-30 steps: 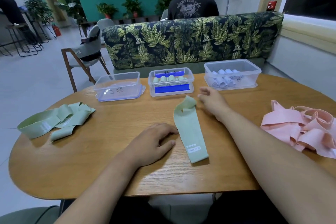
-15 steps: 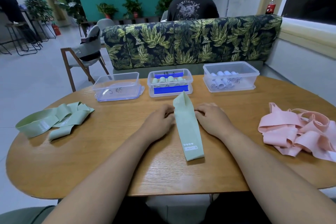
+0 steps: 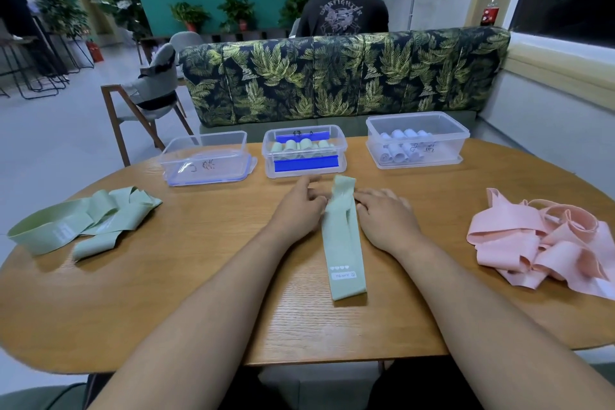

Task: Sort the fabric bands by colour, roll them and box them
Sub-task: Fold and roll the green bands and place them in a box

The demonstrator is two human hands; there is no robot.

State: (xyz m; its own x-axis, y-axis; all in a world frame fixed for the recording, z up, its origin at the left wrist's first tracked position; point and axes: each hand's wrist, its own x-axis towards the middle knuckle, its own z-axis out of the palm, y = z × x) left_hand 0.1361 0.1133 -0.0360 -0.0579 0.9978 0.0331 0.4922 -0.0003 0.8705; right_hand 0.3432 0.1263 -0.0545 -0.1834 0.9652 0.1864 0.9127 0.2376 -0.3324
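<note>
A green fabric band [image 3: 344,243] lies flat and lengthwise in the middle of the wooden table [image 3: 199,293], its label end toward me. My left hand [image 3: 298,213] pinches the band's far part from the left. My right hand [image 3: 386,216] holds the same part from the right. The far end of the band stands up a little between my fingers. Behind it sits the middle clear box [image 3: 304,151] with several green rolls and a blue lid under it.
An empty clear box [image 3: 206,156] stands at the back left, a clear box with pale rolls [image 3: 416,140] at the back right. Loose green bands [image 3: 80,223] lie at the left, a heap of pink bands [image 3: 545,243] at the right. A leaf-patterned sofa runs behind the table.
My left hand moved from the band's near left up to its far part. My right hand drew back to the same part. Both now grip the band's far end.
</note>
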